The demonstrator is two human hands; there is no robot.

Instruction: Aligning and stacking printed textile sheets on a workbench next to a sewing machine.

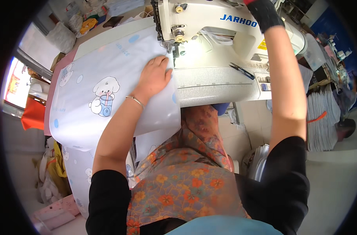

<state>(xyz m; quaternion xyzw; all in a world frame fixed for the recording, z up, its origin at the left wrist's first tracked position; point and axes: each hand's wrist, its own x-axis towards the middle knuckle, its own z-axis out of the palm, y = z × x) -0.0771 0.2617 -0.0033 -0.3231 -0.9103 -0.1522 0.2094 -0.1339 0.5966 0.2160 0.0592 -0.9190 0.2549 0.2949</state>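
Observation:
A white sheet of cloth (pixel 78 105) printed with a cartoon dog and blue dots lies spread at the left of a white sewing machine (pixel 241 31). Its right edge runs up to the presser foot (pixel 169 46). My left hand (pixel 155 76) rests flat on this cloth just below the foot, bare, with a bangle at the wrist. Up at the machine's top right is my right hand (pixel 266 17) in a dark glove; blur and the picture's edge hide its fingers. Black thread snips (pixel 242 71) lie on the machine bed (pixel 217 88).
More printed cloth hangs below the table at the left, beside an orange cloth (pixel 32 113). A tall stack of folded pale pieces (pixel 323 121) stands at the right. Bundles and bags (pixel 63 37) crowd the far left. A floral apron (pixel 186 184) covers my lap.

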